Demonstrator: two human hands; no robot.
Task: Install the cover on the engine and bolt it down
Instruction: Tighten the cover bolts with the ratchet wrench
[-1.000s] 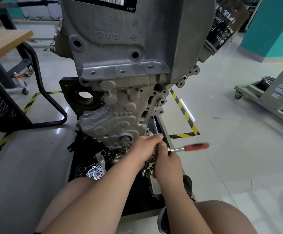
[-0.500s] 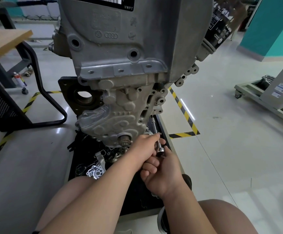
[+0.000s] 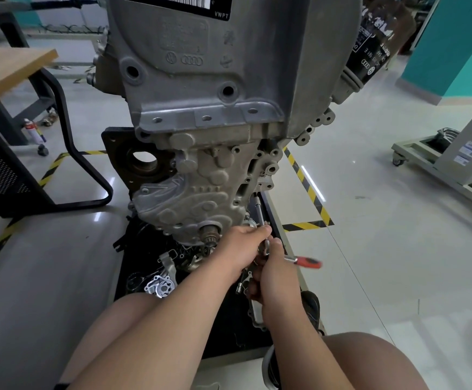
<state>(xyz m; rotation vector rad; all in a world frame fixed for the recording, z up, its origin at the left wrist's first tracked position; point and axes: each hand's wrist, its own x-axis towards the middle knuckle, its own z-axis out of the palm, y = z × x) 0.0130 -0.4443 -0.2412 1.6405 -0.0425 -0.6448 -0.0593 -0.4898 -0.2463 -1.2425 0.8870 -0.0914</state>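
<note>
Starting nearest the camera, the right hand (image 3: 275,277) is clenched round the head end of the ratchet (image 3: 308,262), whose red handle sticks out to the right, roughly level. Just beyond it, the left hand (image 3: 243,246) pinches the lower end of the extension bar (image 3: 259,211) between thumb and fingertips. Left of both hands, a silver pump housing (image 3: 160,287) lies towards the left edge of the black base (image 3: 223,333).

The bar's long axis runs up and away from the grip, leaning slightly left, to the lower right edge of the cover (image 3: 201,204). Its tip hides the bolt. The cover sits against the face of the engine (image 3: 229,80), above and left of the hands.

The next swing probably turns about that axis. The right hand would drive the handle and the left would hold the bar in line.
</note>
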